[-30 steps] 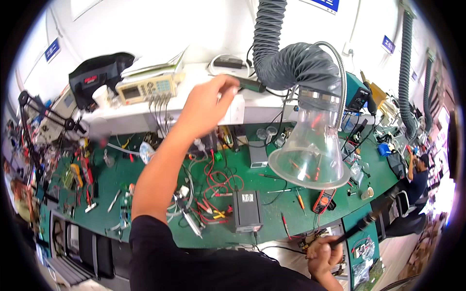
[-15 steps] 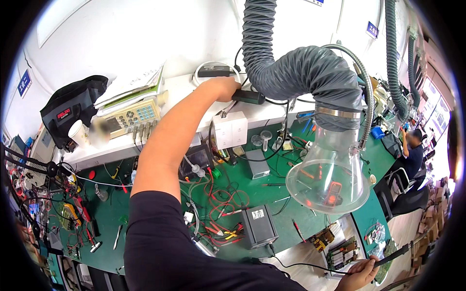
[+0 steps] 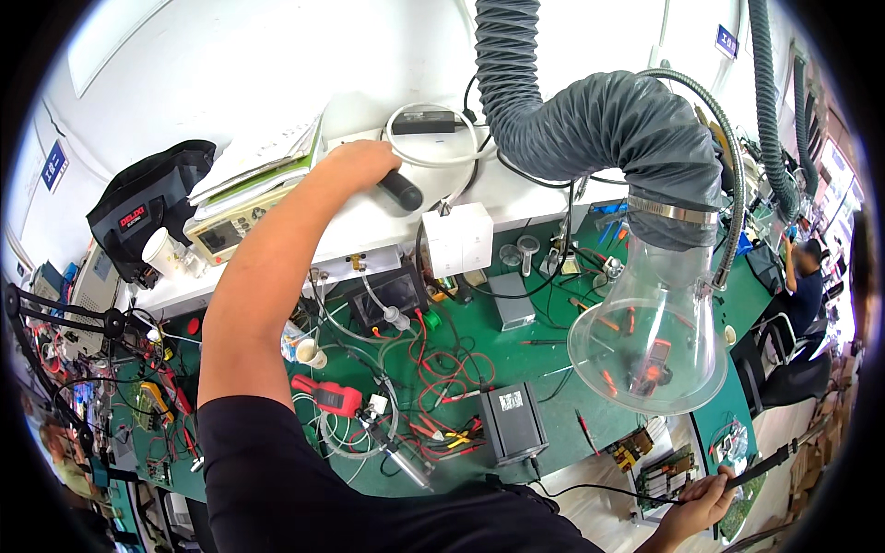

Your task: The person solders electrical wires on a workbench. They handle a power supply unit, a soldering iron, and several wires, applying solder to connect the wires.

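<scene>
At the white shelf, my left hand (image 3: pixel 364 164) is closed round a thick black cylinder (image 3: pixel 402 192), whose rounded end sticks out toward the right. What kind of thing it is does not show. My right hand (image 3: pixel 701 503), low on the right, grips a slim black stick-like tool (image 3: pixel 765 468) pointing up and to the right. A thin black cable (image 3: pixel 599 488) runs from that hand toward the grey box (image 3: pixel 513 424) on the green bench mat. A coiled white tube (image 3: pixel 433 161) lies on the shelf just beyond my left hand.
A grey extraction hose (image 3: pixel 599 120) with a clear hood (image 3: pixel 650 355) hangs over the green bench (image 3: pixel 562 415). A bench instrument (image 3: pixel 235 232) under papers, a black bag (image 3: pixel 147 207) and a paper cup (image 3: pixel 164 253) stand on the shelf. Tangled test leads cover the bench; another person (image 3: pixel 807 281) sits far right.
My left hand has moved left along the shelf with the black cylinder, toward the bench instrument. The view has shifted slightly. My right hand keeps its grip on the slim black tool.
</scene>
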Available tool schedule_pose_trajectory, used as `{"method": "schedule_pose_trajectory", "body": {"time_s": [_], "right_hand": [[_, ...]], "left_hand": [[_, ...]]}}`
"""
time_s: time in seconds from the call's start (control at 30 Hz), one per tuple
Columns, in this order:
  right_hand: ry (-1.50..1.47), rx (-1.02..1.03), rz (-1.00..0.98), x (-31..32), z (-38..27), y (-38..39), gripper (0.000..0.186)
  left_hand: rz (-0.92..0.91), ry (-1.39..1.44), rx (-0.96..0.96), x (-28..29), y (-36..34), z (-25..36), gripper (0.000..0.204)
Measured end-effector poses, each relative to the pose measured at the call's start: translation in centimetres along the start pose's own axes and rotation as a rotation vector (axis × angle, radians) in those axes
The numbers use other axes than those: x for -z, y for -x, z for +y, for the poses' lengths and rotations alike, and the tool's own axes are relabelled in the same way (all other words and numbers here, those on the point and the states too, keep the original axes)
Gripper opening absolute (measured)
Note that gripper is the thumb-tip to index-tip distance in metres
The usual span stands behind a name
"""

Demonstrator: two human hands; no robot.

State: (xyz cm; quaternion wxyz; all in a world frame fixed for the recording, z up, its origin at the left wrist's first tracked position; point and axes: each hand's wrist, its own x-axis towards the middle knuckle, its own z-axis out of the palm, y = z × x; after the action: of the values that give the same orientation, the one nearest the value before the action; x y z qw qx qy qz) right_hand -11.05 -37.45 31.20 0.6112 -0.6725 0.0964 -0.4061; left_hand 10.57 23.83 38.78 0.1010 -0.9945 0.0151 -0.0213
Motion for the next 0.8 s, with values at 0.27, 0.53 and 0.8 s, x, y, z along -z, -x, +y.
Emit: {"method": "schedule_pose_trajectory", "body": {"time_s": [0.27, 0.53, 0.8], "right_hand": [[0.071, 0.025, 0.054, 1.1, 1.4, -2.5, 0.02], [0.299, -0.077, 0.178, -0.7, -2.2, -1.6, 0.02], [0.389, -0.084, 0.264, -3.0, -1.9, -1.5, 0.027]], "left_hand": [[-0.038, 0.23, -0.004, 1.1, -3.9, 0.6, 0.019], [-0.247, 0.271, 0.112, 2.0, -11.2, 6.2, 0.033], [-0.286, 0.269, 0.106, 0.7, -15.5, 4.9, 0.03]]}}
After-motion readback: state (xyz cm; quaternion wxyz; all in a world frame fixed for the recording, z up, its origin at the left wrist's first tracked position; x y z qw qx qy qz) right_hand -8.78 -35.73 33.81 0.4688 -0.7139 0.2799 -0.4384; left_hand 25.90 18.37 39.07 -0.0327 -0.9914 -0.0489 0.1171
